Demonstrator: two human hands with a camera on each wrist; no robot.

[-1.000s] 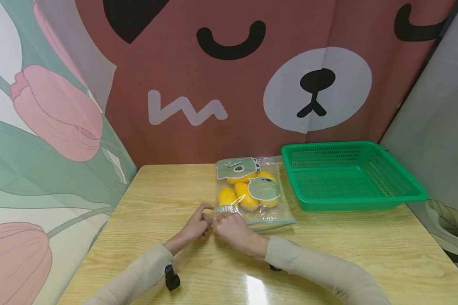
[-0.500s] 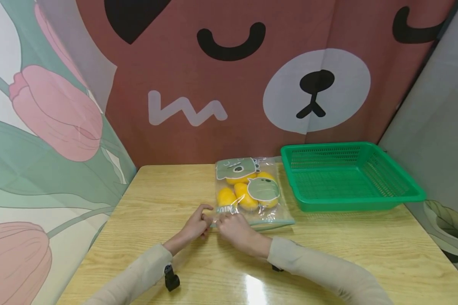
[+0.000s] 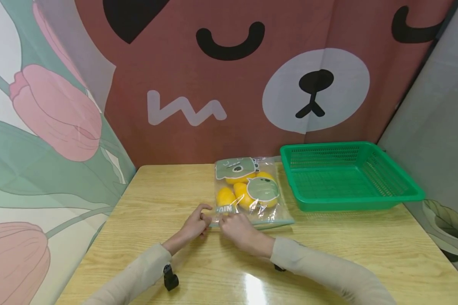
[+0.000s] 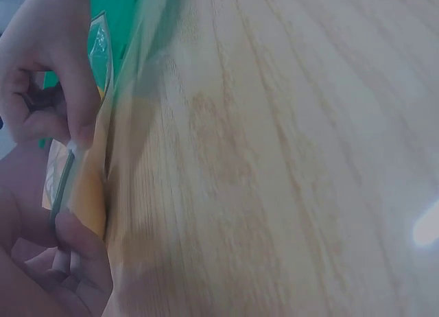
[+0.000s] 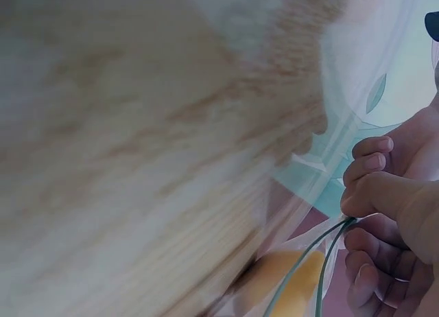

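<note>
A clear zip bag [image 3: 284, 212] with green cartoon prints lies flat on the table, its green-edged mouth towards me. Several rounded yellow fruits [image 3: 226, 196] show through its plastic; their exact kind is unclear. My left hand [image 3: 195, 222] pinches the left end of the mouth between thumb and finger. Just to its right, my right hand [image 3: 239, 231] holds the same edge in a pinch. In the left wrist view a small white piece, perhaps the zip slider [image 4: 72, 147], sits under the right fingertips. Two green strips [image 5: 302, 262] spread apart from the right hand's grip.
A green plastic basket [image 3: 355, 200] with perforated sides stands right of the bag. Behind the wooden table [image 3: 168, 186] hangs a brown bear-print curtain [image 3: 244, 80]. A floral curtain [image 3: 57, 110] borders the left side, a grey one the right.
My right hand has slid slightly right along the bag's edge, widening the gap between the hands. Printed letters on the bag show more clearly. My left hand stays nearly still.
</note>
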